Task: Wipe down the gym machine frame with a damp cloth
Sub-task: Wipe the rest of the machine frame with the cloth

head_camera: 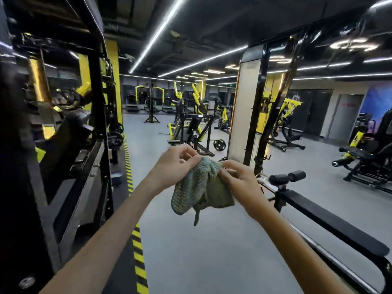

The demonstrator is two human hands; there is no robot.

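Note:
A grey-green knitted cloth (201,187) hangs between my two hands in mid-air over the grey floor, with a loose strip dangling below it. My left hand (174,164) pinches its upper left edge. My right hand (239,177) pinches its upper right edge. A black gym machine frame (95,115) with yellow parts stands close on my left. Neither hand nor the cloth touches it.
A black padded bench (331,221) with two roller pads (286,177) runs along my right. A black-and-yellow hazard stripe (137,251) marks the floor edge by the left machine. Several more yellow-and-black machines (191,128) and a mirrored pillar (244,107) stand farther ahead.

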